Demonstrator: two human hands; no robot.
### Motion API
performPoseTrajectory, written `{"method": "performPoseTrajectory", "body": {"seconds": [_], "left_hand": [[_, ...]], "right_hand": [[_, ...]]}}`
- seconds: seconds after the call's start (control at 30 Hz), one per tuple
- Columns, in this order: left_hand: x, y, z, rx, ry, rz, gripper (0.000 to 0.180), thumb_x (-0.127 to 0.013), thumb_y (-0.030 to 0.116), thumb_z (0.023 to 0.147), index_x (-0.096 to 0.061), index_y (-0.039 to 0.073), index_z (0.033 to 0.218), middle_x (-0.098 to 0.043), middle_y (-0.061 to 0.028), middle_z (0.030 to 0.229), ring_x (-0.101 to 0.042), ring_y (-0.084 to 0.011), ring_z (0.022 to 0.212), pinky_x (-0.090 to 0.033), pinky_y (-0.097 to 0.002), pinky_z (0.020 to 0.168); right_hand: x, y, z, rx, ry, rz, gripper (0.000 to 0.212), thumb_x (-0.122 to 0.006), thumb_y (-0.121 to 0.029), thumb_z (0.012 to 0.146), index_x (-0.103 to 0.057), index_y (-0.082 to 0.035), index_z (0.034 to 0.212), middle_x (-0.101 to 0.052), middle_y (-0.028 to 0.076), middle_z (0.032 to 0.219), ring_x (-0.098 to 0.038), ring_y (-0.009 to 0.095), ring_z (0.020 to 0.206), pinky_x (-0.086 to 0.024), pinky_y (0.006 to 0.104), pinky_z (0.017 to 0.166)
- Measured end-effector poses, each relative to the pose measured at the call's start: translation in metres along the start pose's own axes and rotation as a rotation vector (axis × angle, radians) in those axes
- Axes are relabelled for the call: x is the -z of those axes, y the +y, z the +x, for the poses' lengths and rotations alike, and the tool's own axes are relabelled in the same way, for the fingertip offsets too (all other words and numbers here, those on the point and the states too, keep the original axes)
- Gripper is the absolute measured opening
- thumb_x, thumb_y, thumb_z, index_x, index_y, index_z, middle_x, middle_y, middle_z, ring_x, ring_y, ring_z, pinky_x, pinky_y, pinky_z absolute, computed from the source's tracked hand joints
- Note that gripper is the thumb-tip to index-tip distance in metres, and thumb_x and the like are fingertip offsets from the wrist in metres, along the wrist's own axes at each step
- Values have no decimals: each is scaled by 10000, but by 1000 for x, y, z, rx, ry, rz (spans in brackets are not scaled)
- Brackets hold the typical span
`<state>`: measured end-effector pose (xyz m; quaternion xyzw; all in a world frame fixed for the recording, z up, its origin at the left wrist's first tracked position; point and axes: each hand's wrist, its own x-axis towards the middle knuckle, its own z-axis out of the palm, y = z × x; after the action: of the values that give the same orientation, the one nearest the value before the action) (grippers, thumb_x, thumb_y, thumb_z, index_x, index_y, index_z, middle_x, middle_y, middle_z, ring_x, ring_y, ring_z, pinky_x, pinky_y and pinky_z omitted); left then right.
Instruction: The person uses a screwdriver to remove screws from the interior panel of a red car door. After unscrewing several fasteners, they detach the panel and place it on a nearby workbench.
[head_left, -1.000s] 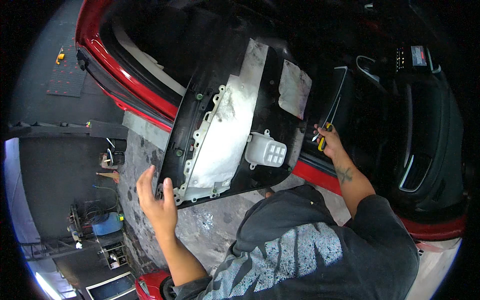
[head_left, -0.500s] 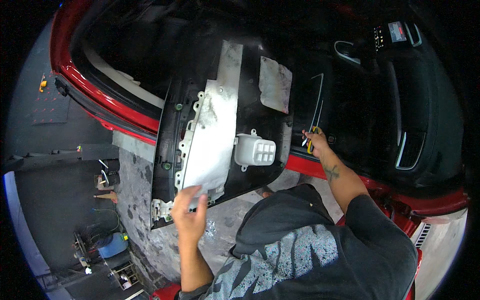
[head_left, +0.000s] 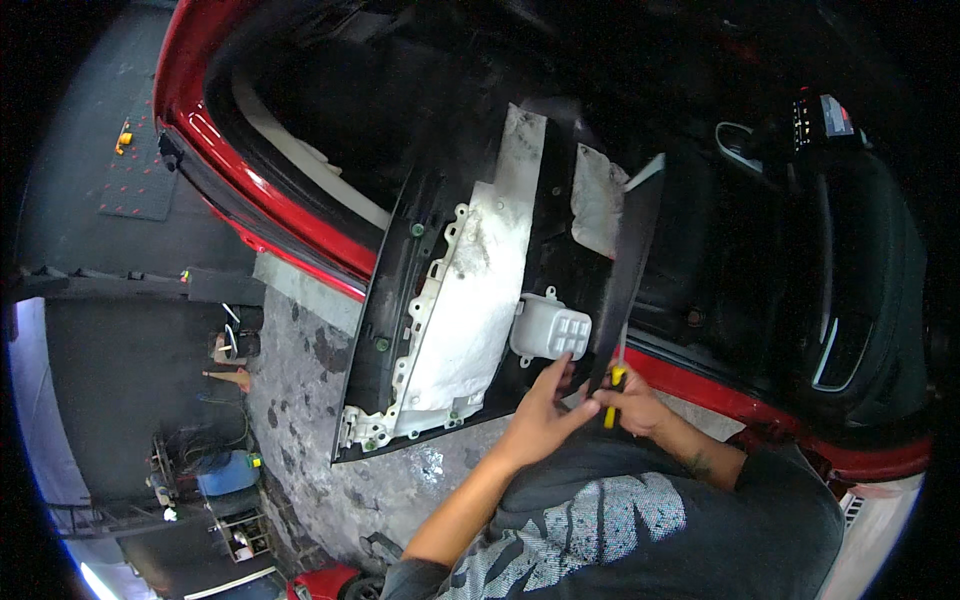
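Note:
A dark door panel [head_left: 410, 300], its inner side up, carries a white felt pad [head_left: 475, 300] and a grey-white plastic box [head_left: 555, 330] fixed near its right edge. My left hand [head_left: 535, 425] is at the panel's near right corner, fingers and thumb apart, fingertips beside the box. My right hand [head_left: 640, 402] is closed around the yellow handle of a screwdriver [head_left: 615, 395], whose thin shaft points away from me. Along the panel's right side stands a long dark strip [head_left: 628, 270]; its near end lies between my two hands. Whether my left fingers touch it, I cannot tell.
The panel lies across the sill of a red car [head_left: 260, 215] with a black interior. Grey stained floor [head_left: 300, 400] spreads to the left. Beyond it are an orange cone [head_left: 230, 378] and a blue container [head_left: 225, 475].
My left hand has moved right to the panel's near corner. My right hand has come back toward me with the screwdriver. The dark strip now shows raised along the panel's right side.

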<state>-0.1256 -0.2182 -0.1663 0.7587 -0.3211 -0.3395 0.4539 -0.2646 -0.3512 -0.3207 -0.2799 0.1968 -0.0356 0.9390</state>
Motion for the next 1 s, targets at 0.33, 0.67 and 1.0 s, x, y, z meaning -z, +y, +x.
{"method": "performPoseTrajectory", "body": {"seconds": [0.33,0.67,1.0], "left_hand": [[-12,-35,78,251,75,-395,328,-631,308,1107,-653,4,1226,-734,-80,1015,-686,-126,876,-560,-312,710],[24,-33,-2,371,97,10,277,-730,203,1036,-667,-24,1182,-720,-74,908,-671,-111,713,-540,-299,665],[38,-76,8,238,-196,97,380,-707,290,1035,-686,-23,1250,-754,-141,1069,-721,-213,975,-547,-361,884]], "right_hand": [[76,-6,32,-78,576,-12,296,-731,-220,1031,-566,-178,1273,-676,62,899,-671,203,725,-563,369,620],[223,-104,205,-30,921,-607,765,-754,-216,979,-371,-88,1629,-676,177,1222,-672,306,986,-579,443,819],[197,-1,84,-58,672,-1028,470,-782,-303,988,-706,-7,1345,-755,139,1247,-690,236,1128,-542,389,993]]}}
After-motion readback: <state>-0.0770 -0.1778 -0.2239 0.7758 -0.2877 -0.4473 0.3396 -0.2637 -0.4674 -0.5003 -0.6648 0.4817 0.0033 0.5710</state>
